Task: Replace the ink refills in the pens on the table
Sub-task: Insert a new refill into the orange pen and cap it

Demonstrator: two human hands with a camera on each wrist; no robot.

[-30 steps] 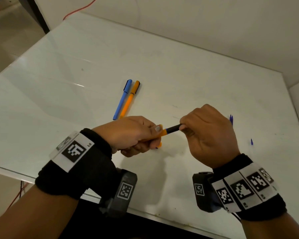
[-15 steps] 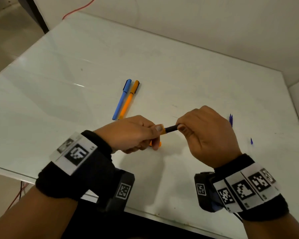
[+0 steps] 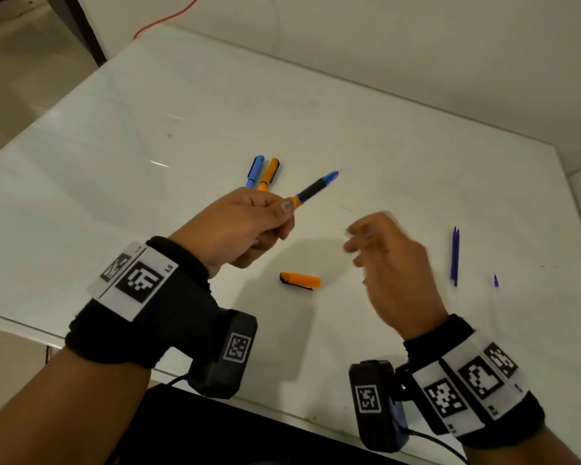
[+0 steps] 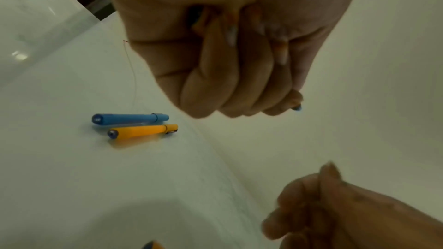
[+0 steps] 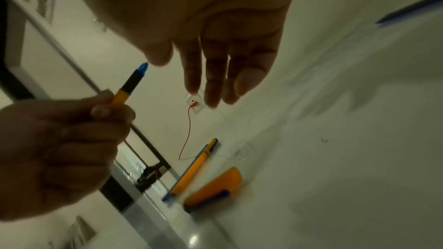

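Mostly hidden in the left hand (image 3: 239,226), the orange pen (image 3: 312,191) shows only its tip, fingers clamped round it. Beside the pen, the blurred right hand (image 3: 388,263) holds nothing, fingers loosely apart.

Light is dim and warm in all three views. The glossy white desk (image 3: 383,156) carries pale streaks of glare at its far left and soft shadows under the wrists. The right hand (image 3: 386,260) is motion-blurred in the head view. Both wrist views are grainy and smeared, with straight edges bowed toward the corners and the nearest skin out of focus.
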